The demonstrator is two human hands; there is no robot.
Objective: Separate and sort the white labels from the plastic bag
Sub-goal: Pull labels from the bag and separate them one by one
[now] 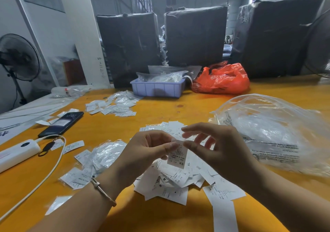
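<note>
Label (177, 154), marked XS, hangs over the near pile of labels (171, 180), pinched at its top by the left hand (151, 149) so its size reads; the right hand (212, 146), fingers spread, touches its edge, likely peeling it free.

1. Two bare forearms came into view from the near edge, with no sleeve on either arm as far as the picture reached.
2. The left hand (148, 149) wore no ring that could be seen, and no glove.
3. Around the left wrist sat a thin bracelet (103, 191), a pale, slim band with a small rounded bead or clasp on its upper side.
4. The right hand (219, 147) was likewise ungloved, with nothing on its wrist and no ring visible.
5. The fingernails that showed were short and plain, though motion blur softened the right fingertips.
</note>
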